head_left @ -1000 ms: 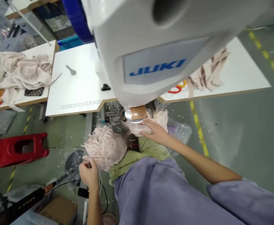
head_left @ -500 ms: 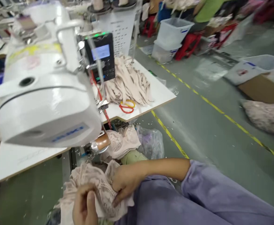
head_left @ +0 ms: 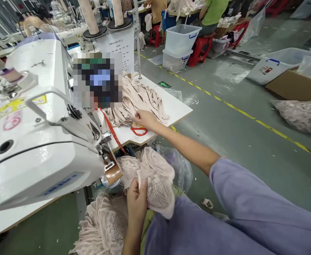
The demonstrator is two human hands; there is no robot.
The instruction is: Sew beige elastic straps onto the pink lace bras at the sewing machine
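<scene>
A beige lace bra piece [head_left: 159, 180] is pinched between the thumb and fingers of my left hand [head_left: 137, 200], beside the copper-coloured cylinder arm [head_left: 113, 174] of the sewing machine. More beige lace [head_left: 129, 166] lies behind it. My right hand [head_left: 146, 120] is at the near edge of a pile of beige fabric strips [head_left: 145, 95] on the white table. Its fingers are curled together at the strips; what is between them cannot be made out. Red-handled scissors [head_left: 139, 131] lie just below that hand, partly covered.
The white sewing machine head [head_left: 44, 141] fills the left side. A heap of beige lace garments [head_left: 105, 223] hangs low in front. Past the white table's corner [head_left: 183, 110] are yellow floor tape [head_left: 240, 114], stacked clear bins [head_left: 180, 42] and a cardboard box [head_left: 296, 85]. People sit farther back.
My right hand has left the lace heap and reached forward to the strips. My left hand has moved up and right, lifting one lace bra piece. The view has shifted.
</scene>
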